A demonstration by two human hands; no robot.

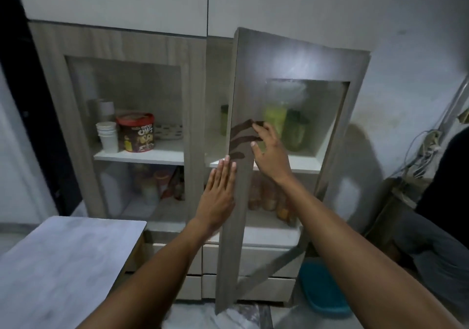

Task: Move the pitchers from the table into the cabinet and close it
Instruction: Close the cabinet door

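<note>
Tall cabinet door [256, 95] ajar, upright, free edge between flat open left grip [218, 193] and right grip [269, 151], green pitchers [286, 128] upright beyond.

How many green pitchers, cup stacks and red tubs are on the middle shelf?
Green pitchers: 3 showing, one half hidden by the door edge
White cup stack: 1
Red tub: 1
Total: 5

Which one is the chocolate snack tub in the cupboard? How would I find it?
Look at the wooden cabinet and its closed left glass door. On the white upper shelf behind it stands the snack tub, right of a stack of white paper cups. It is the only dark brown, red-lidded container there.
</note>
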